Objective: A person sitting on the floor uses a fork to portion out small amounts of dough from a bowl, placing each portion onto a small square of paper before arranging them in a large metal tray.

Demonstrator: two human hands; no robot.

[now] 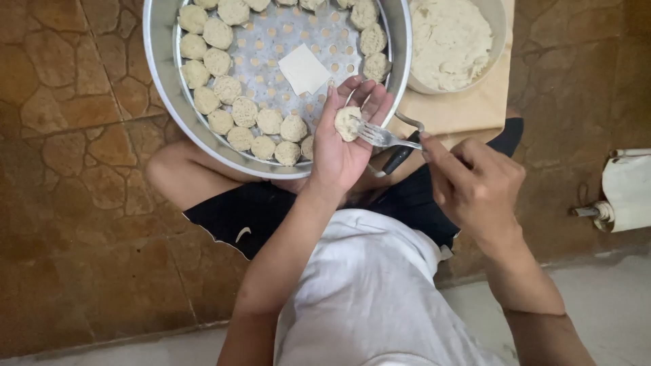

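The brown stone-patterned floor (74,224) takes up most of the room, and the person sits on it with a wide round metal steamer tray (157,61) resting over the knees. Its perforated bottom carries a ring of pale filled dumplings (227,88) set touching along the rim, and a small white square wrapper (304,68) lies loose near the middle. Just beside the tray, on a tan cloth (468,108), stands a bowl (500,20) heaped with pale minced filling (449,37). At the right edge lies a white roll, perhaps paper (627,190), though it is cut off. The left hand (342,146) is cupped palm up over the tray's near rim, fingers loosely apart, cradling one half-made dumpling (348,123). The right hand (475,186) has its fingers closed on a dark-handled fork (380,137) whose tines touch that dumpling.
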